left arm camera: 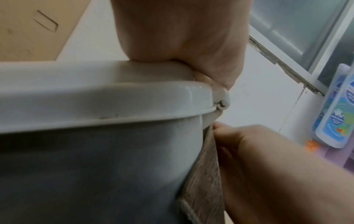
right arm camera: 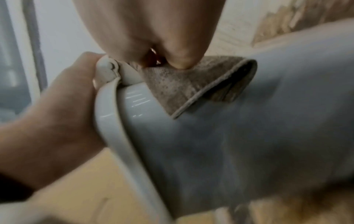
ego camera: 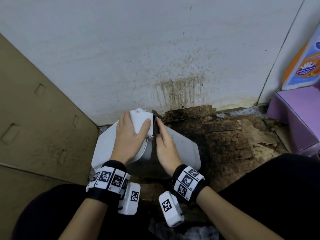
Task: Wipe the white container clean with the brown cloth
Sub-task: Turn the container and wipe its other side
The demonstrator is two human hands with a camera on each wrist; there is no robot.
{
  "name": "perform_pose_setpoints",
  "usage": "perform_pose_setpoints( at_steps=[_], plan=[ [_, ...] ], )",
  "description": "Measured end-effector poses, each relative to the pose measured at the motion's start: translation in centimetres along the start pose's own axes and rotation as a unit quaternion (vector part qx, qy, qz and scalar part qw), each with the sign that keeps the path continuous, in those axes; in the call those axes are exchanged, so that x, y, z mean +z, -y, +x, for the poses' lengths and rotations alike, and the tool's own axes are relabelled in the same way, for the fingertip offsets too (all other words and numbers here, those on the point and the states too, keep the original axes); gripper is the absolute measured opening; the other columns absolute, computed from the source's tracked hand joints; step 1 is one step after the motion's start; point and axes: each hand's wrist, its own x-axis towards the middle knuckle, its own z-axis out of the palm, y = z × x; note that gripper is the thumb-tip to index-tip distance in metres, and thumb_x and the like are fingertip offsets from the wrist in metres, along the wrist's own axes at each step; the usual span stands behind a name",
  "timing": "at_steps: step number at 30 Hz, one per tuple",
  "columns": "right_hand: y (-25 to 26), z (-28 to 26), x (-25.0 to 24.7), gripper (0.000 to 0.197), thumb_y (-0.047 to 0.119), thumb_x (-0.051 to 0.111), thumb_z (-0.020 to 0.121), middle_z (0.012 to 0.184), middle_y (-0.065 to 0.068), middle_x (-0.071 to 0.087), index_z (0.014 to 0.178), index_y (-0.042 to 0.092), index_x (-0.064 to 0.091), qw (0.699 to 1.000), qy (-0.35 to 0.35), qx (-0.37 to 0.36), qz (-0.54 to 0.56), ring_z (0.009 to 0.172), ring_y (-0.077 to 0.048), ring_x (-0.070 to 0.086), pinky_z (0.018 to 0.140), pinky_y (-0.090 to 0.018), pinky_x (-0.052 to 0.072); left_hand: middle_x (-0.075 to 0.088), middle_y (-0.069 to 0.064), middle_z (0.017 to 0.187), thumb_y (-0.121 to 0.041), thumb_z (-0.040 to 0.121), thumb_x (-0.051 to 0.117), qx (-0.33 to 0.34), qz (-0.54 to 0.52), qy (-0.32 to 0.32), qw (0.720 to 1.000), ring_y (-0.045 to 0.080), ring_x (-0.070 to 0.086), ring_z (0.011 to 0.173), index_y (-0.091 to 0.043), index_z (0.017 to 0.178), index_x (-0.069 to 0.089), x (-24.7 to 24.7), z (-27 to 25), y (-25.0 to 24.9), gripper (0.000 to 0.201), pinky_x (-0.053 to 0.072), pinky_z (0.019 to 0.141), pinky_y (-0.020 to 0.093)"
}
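Note:
The white container (ego camera: pixel 183 146) lies tilted on its side over the floor, lid end toward the wall. My left hand (ego camera: pixel 131 134) grips that lid end (left arm camera: pixel 114 97), with the fingers wrapped over its top edge. The brown cloth (ego camera: pixel 155 125) lies folded against the container's side wall, just below the rim. My right hand (ego camera: pixel 166 144) pinches the cloth (right arm camera: pixel 191 81) and presses it onto the wall of the container (right arm camera: pixel 249 136). In the left wrist view the cloth (left arm camera: pixel 205 174) is sandwiched between the container (left arm camera: pixel 95 151) and my right hand (left arm camera: pixel 258 166).
A large cardboard box (ego camera: pixel 43 118) stands close on the left. Behind the container is a stained white wall (ego camera: pixel 173 66). Dirty, dark cardboard sheets (ego camera: pixel 225 139) cover the floor to the right. A purple box (ego camera: pixel 297 118) and a blue-labelled bottle (left arm camera: pixel 337 113) stand at the far right.

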Motion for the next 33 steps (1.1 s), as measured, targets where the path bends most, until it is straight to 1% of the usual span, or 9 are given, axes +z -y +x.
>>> perform_pose_setpoints(
  at_steps=[2,4,8,10,14,19,25,28,33],
  plan=[
    [-0.4,0.2,-0.4,0.052,0.020,0.033,0.110,0.165,0.010,0.022,0.159,0.032,0.022,0.991,0.004,-0.050,-0.123,0.152,-0.003,0.016,0.127,-0.033,0.015,0.044,-0.008,0.124,-0.046,0.099,0.057,-0.003,-0.006,-0.010,1.000,0.012,0.041,0.114,-0.018,0.133,0.043,0.0,-0.1,0.1,0.046,0.034,0.099,0.031],
    [-0.9,0.4,-0.6,0.050,0.030,0.031,0.110,0.166,0.009,0.022,0.159,0.030,0.021,0.967,-0.010,-0.094,-0.237,0.150,-0.004,0.015,0.125,-0.034,0.016,0.044,-0.009,0.124,-0.045,0.099,0.057,-0.006,-0.010,-0.016,1.000,0.011,0.041,0.113,-0.018,0.134,0.043,0.0,-0.1,0.3,0.047,0.033,0.097,0.030],
    [-2.2,0.9,0.1,0.052,0.033,0.025,0.109,0.170,0.002,0.003,0.160,0.022,0.023,0.934,-0.026,-0.140,-0.326,0.155,-0.011,-0.003,0.127,-0.034,0.006,0.043,-0.010,0.125,-0.044,0.099,0.057,-0.016,-0.010,-0.022,1.000,0.010,0.040,0.115,-0.017,0.138,0.043,-0.2,0.0,0.7,0.049,0.033,0.098,0.031],
    [-2.7,1.1,0.6,0.053,0.030,0.024,0.109,0.170,0.004,-0.003,0.161,0.020,0.017,0.935,-0.015,-0.152,-0.321,0.155,-0.008,-0.009,0.127,-0.034,0.003,0.042,-0.010,0.128,-0.045,0.099,0.056,-0.025,-0.007,-0.023,0.999,0.010,0.039,0.118,-0.018,0.142,0.041,-0.3,0.0,1.0,0.053,0.033,0.099,0.032],
    [-3.0,1.5,1.1,0.053,0.028,0.024,0.110,0.170,0.009,0.003,0.162,0.022,0.012,0.955,-0.009,-0.141,-0.259,0.154,0.000,-0.003,0.127,-0.032,0.004,0.045,-0.003,0.140,-0.047,0.100,0.055,-0.030,-0.003,-0.019,0.999,0.012,0.040,0.124,-0.018,0.147,0.038,-0.5,0.2,1.3,0.058,0.032,0.101,0.031],
    [-3.5,1.9,0.8,0.053,0.032,0.020,0.109,0.166,0.016,0.007,0.161,0.024,0.013,0.962,-0.024,-0.119,-0.244,0.153,0.003,0.002,0.126,-0.026,0.005,0.049,-0.001,0.140,-0.067,0.085,0.043,-0.013,-0.004,-0.015,1.000,0.018,0.044,0.128,-0.019,0.144,0.041,-0.4,0.5,1.6,0.076,0.034,0.101,0.032],
    [-7.9,2.4,-2.7,0.057,0.040,0.016,0.107,0.168,0.014,0.009,0.162,0.025,0.015,0.972,-0.056,-0.020,-0.228,0.152,0.007,0.003,0.127,-0.029,0.007,0.048,-0.005,0.137,-0.067,0.083,0.041,-0.016,-0.010,-0.024,1.000,0.009,0.041,0.122,-0.019,0.143,0.043,-0.7,0.6,2.0,0.076,0.031,0.100,0.029],
    [-9.8,2.5,-4.9,0.053,0.036,0.019,0.110,0.169,0.012,0.010,0.161,0.026,0.015,0.974,-0.074,0.048,-0.209,0.150,0.004,0.005,0.127,-0.033,0.007,0.046,-0.010,0.132,-0.063,0.086,0.043,-0.011,-0.004,-0.025,1.000,0.006,0.039,0.117,-0.019,0.142,0.043,-0.4,0.6,1.8,0.072,0.031,0.099,0.028],
    [-9.6,2.7,-5.0,0.050,0.027,0.022,0.111,0.169,0.009,0.010,0.161,0.026,0.017,0.974,-0.079,0.068,-0.200,0.154,-0.003,0.004,0.125,-0.025,0.001,0.045,-0.010,0.131,-0.055,0.091,0.044,-0.004,0.016,-0.030,0.999,0.003,0.035,0.112,-0.018,0.142,0.042,-0.2,0.3,1.6,0.063,0.029,0.097,0.028]
  ],
)
